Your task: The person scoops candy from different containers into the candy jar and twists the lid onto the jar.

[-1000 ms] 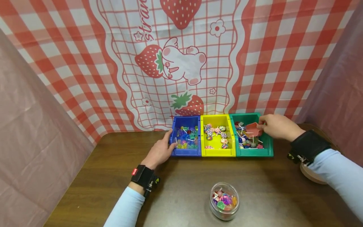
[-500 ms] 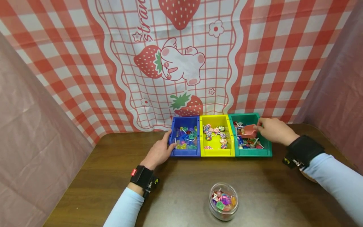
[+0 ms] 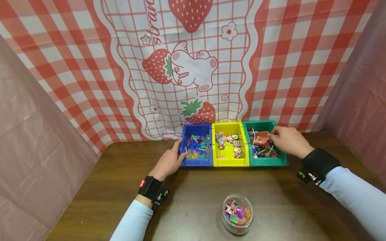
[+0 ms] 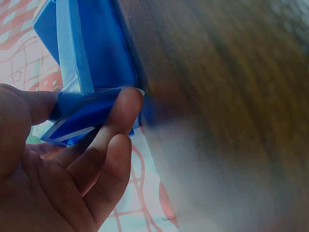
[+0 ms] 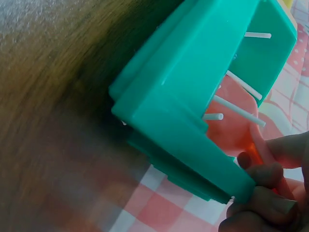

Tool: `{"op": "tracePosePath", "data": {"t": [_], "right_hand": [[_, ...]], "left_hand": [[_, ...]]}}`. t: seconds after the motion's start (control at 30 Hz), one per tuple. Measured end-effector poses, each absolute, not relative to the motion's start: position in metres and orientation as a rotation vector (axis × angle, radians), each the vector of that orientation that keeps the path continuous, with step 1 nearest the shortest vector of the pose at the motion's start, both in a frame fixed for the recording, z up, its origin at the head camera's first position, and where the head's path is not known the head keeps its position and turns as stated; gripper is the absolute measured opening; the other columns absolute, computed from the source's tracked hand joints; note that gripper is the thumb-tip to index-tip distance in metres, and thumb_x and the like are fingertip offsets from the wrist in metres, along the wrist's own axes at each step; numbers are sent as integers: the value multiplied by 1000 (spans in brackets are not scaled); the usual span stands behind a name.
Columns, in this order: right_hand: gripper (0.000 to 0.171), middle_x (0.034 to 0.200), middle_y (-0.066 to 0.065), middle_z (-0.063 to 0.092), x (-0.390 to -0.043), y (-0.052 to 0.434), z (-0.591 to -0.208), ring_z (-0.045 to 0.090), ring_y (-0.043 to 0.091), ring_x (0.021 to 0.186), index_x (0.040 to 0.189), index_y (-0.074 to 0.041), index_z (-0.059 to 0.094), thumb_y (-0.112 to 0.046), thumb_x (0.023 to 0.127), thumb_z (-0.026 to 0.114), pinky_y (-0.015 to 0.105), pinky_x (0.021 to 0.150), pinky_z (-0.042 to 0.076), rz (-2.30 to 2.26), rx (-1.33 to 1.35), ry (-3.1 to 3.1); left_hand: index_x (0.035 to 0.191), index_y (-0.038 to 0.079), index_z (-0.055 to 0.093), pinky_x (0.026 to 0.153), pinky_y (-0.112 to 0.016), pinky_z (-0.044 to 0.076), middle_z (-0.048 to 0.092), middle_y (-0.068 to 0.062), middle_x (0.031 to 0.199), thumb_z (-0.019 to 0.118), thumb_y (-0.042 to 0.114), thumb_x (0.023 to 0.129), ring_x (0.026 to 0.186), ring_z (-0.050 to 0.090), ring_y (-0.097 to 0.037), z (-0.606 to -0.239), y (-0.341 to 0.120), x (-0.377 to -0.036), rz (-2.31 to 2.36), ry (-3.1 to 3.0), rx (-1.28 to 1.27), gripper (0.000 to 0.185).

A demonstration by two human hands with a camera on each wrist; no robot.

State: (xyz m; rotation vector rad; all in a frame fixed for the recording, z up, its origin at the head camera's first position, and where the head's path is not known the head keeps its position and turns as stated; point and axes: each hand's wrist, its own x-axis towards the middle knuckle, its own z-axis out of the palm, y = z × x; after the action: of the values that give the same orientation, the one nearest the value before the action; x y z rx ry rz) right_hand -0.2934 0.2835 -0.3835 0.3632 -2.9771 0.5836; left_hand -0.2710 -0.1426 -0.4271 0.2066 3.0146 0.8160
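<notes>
My left hand (image 3: 167,162) holds the left side of the blue bin (image 3: 197,162); in the left wrist view the thumb and fingers pinch the bin's wall (image 4: 72,53). Glassy coloured candies lie inside it. A pink scoop (image 3: 261,137) sits among mixed lollipops and candies in the green bin (image 3: 269,162). My right hand (image 3: 291,140) pinches the scoop's handle above that bin's right wall. White sticks stand out over the scoop (image 5: 231,121) in the right wrist view. Between these two bins is the yellow bin (image 3: 231,162), holding swirl lollipops.
A glass jar (image 3: 237,214) of mixed candies stands on the wooden table (image 3: 187,201), nearer than the bins. Behind the bins hangs a red-and-white checked cloth (image 3: 277,83) with strawberries. Pink curtains (image 3: 39,134) close off both sides.
My right hand has moved the scoop leftward and slightly down inside the green bin, and sticks now lie over it. The left hand stays at the blue bin.
</notes>
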Motion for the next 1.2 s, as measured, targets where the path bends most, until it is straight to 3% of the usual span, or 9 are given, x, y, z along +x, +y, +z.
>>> {"op": "tracePosePath", "data": {"t": [0.53,0.97,1.2], "right_hand": [[43,61,2,42,-295,295,-389,42,22,54,100,1,67,-39,104,51,34,52,31,745,332,-2889],[43,67,6,44,-300,292,-388,42,24,58,108,0,63,-40,105,48,36,52,31,853,293,-2883],[55,82,10,55,-297,301,-392,46,25,67,114,2,62,-48,104,45,35,54,34,926,214,-2866]], "left_hand": [[159,18,24,99,-51,46,54,-22,140,54,42,102,112,60,-28,-428,-143,-270,815,3021,207,68],[158,15,24,96,-51,48,56,-24,137,54,41,102,108,61,-28,-429,-146,-270,806,3034,222,68],[158,15,24,98,-52,46,55,-23,138,54,41,102,114,60,-30,-428,-143,-270,805,3038,236,68]]}}
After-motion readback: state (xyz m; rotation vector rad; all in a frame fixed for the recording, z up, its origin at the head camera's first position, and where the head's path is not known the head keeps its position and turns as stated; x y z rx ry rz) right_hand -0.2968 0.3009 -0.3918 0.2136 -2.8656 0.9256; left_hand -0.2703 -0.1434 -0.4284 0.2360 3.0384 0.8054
